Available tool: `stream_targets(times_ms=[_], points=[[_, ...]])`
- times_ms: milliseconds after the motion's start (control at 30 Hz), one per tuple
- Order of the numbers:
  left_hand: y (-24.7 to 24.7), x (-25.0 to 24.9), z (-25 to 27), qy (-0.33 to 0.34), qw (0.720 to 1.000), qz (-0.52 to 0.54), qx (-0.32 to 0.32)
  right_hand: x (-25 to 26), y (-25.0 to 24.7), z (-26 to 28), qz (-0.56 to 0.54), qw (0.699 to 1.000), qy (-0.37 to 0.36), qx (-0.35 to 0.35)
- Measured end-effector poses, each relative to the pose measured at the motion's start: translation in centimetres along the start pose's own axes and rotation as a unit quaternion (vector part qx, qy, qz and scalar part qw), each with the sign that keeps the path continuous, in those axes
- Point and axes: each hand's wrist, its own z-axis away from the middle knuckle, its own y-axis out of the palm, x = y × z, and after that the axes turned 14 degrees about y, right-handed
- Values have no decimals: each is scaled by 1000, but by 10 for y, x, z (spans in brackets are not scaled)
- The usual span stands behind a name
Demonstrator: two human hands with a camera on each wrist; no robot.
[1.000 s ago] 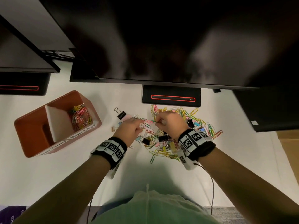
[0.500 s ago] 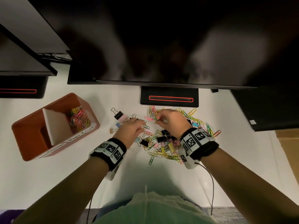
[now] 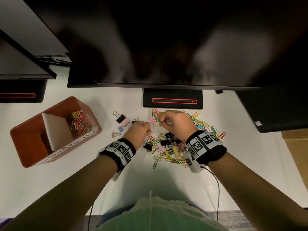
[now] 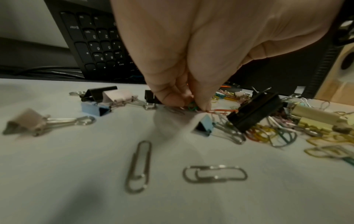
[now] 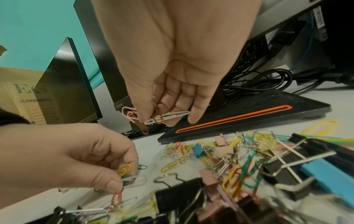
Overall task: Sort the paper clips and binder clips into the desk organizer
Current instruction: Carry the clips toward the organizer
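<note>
Over on the left sits the orange desk organizer (image 3: pixel 55 130), its far compartment already holding a heap of coloured paper clips (image 3: pixel 79 122) while the near compartment looks bare, though its floor is mostly in shadow. Just right of it, a few stray binder clips (image 3: pixel 120 118) lie apart on the white desk (image 3: pixel 50 180). Now the left hand (image 3: pixel 138 130): fingers curled down, pinching a small bunch of paper clips, yellow, green and white, with an orange one dangling below in the right wrist view. Compared with a second ago it has barely shifted and the bunch is no nearer the organizer, so gathering goes on and no drop is under way. Moving right, the main pile (image 3: pixel 173 147) of mixed clips is just as tangled as before, black binder clips in the middle. Above its far edge the right hand (image 3: pixel 175 121) has lifted a touch and holds its own cluster: white, pink and orange clips pinched between thumb and fingers. How many clips each hand has, I cannot tell. The organizer's label text is too blurred to read, and the monitor (image 3: pixel 166 47) hides the back of the desk.
</note>
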Motion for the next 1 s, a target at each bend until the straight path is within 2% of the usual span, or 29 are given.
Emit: stream_targets(times_ms=[100,167,367,500,633,700,767,867,933,1000], points=[[1,1,2,13,1000,-26,12,1,0,3,4,1000,-5,-6],[-3,3,6,12,1000,-9,-5,3,0,5,4,1000,-7,-6],[-56,6,59,-22,980,79,-180,31,2,7,0,999,-33,-15],[-110,28,115,-117,953,78,-268,88,16,-2,-14,995,-101,-5],[-146,63,153,-229,929,45,-289,164,49,-12,-35,986,-163,10],[-151,82,162,-249,917,95,-296,198,69,-16,-48,985,-164,15],[-148,95,169,-254,923,110,-269,221,89,-23,-49,989,-134,26],[-144,102,176,-237,938,51,-247,234,106,-31,-21,994,-89,53],[-142,97,182,-191,940,25,-282,228,106,-28,-39,994,-87,52],[-138,88,187,-116,947,43,-297,209,98,-21,-55,993,-93,37]])
